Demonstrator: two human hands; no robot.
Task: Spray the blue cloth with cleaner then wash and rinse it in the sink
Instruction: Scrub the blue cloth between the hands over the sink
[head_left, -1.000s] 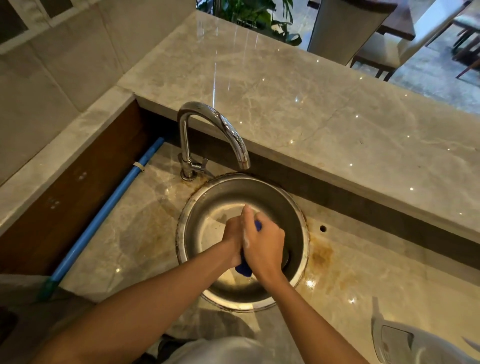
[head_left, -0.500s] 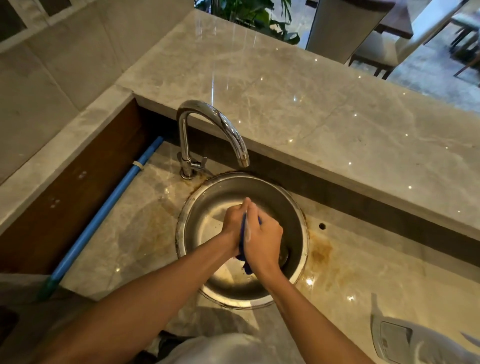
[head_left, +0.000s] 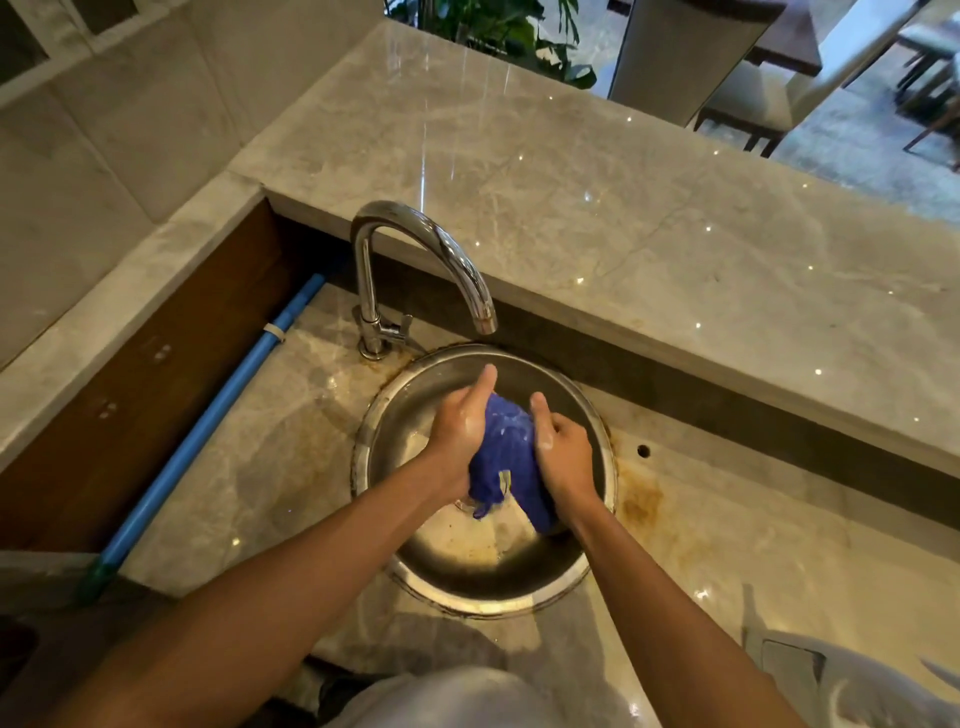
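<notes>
The hands have parted: left hand and right hand each grip the bunched blue cloth over the sink (tap apparently dry), so scrubbing continues, rinsing pending.

Grey marble counter, chairs, plant beyond

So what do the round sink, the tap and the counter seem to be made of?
The sink looks like brushed steel, dull grey with soft reflections and stains. The tap seems chromed metal, mirror-bright. The counter looks like polished marble or a similar stone, beige with veins and glossy light spots.
</notes>
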